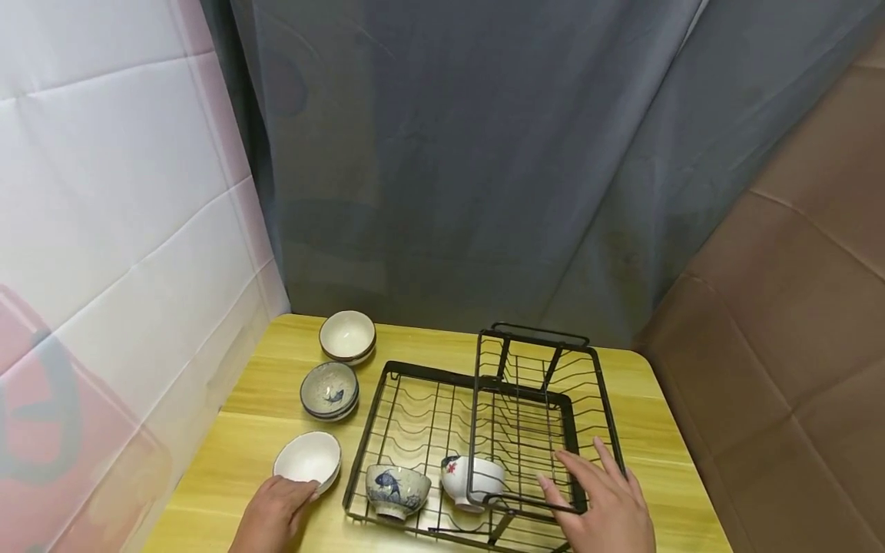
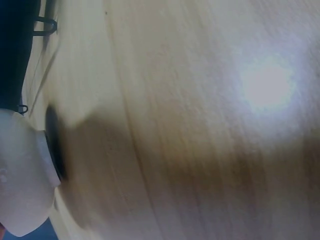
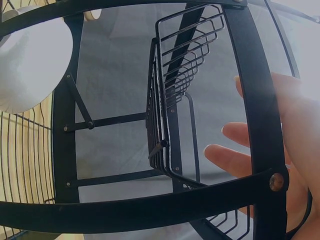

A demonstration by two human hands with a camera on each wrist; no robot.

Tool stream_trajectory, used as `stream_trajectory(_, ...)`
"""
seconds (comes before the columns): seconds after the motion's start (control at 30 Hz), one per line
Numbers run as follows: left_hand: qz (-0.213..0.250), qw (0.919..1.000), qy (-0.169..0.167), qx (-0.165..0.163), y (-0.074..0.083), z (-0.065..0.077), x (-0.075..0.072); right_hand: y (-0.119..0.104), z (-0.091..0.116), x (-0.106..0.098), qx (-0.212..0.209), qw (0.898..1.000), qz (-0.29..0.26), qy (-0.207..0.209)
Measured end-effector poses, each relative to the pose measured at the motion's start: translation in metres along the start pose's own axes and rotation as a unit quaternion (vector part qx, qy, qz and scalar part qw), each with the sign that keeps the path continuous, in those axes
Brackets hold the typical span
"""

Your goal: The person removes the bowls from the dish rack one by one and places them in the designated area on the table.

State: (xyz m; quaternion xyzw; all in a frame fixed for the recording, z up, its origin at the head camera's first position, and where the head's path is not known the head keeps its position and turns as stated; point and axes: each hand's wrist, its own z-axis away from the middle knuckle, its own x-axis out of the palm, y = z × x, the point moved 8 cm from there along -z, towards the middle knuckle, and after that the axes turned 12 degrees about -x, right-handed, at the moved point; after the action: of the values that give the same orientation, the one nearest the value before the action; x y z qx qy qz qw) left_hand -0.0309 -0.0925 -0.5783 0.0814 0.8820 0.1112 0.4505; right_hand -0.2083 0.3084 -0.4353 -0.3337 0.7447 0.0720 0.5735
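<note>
My left hand [image 1: 271, 513] pinches the near rim of a white bowl [image 1: 309, 458] at the table's left, thumb over the inside edge. In the left wrist view the pale bowl [image 2: 22, 175] shows side-on close to the wood; whether its foot touches cannot be told. My right hand [image 1: 603, 503] is at the front right corner of the black two-tier dish rack [image 1: 604, 392], its fingers spread and fairly straight. In the rack's lower tier stand a fish-patterned bowl [image 1: 397, 490] and a white bowl with a red flower [image 1: 477, 480], partly behind the upper tier's bars.
Behind the white bowl stand a stack of grey fish-patterned bowls [image 1: 330, 390] and, farther back, a stack of dark-rimmed cream bowls [image 1: 348, 336]. The wooden table [image 1: 238, 445] is bounded by a grey curtain [image 1: 442, 177] and side panels.
</note>
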Motion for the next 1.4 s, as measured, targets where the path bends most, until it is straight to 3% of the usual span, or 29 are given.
stream_trajectory(0.2,-0.015,0.9996,-0.022,-0.014,0.003,-0.005,0.002,0.002,-0.001,-0.002,0.002,1.0,-0.003,0.014)
stream_trajectory(0.37,-0.019,0.9983,-0.043,-0.035,0.003,-0.002,0.005,0.001,-0.001,-0.003,0.002,1.0,-0.003,0.016)
stream_trajectory(0.63,-0.003,0.9899,-0.132,-0.051,0.0,0.001,0.016,0.002,0.002,-0.001,0.01,1.0,-0.005,0.009)
stream_trajectory(0.77,0.004,0.9801,-0.182,-0.078,0.002,-0.013,0.013,0.002,0.002,-0.002,0.005,1.0,-0.007,0.012)
stream_trajectory(0.87,0.001,0.9798,-0.18,-0.087,0.01,-0.039,0.004,0.001,0.001,-0.003,-0.002,1.0,-0.01,0.018)
stream_trajectory(1.03,0.029,0.9841,-0.161,-0.068,0.048,-0.1,-0.004,0.0,0.002,-0.008,-0.01,1.0,-0.012,0.023)
stream_trajectory(1.17,0.057,0.9771,-0.203,-0.032,0.093,-0.139,0.01,0.001,0.004,-0.009,-0.008,1.0,-0.013,0.022)
stream_trajectory(1.27,0.059,0.9671,-0.248,-0.002,0.124,-0.154,0.032,0.0,0.005,-0.007,-0.009,1.0,-0.015,0.023)
stream_trajectory(1.4,0.024,0.9515,-0.302,0.052,0.16,-0.162,0.063,-0.002,0.004,-0.008,-0.016,0.999,-0.014,0.026)
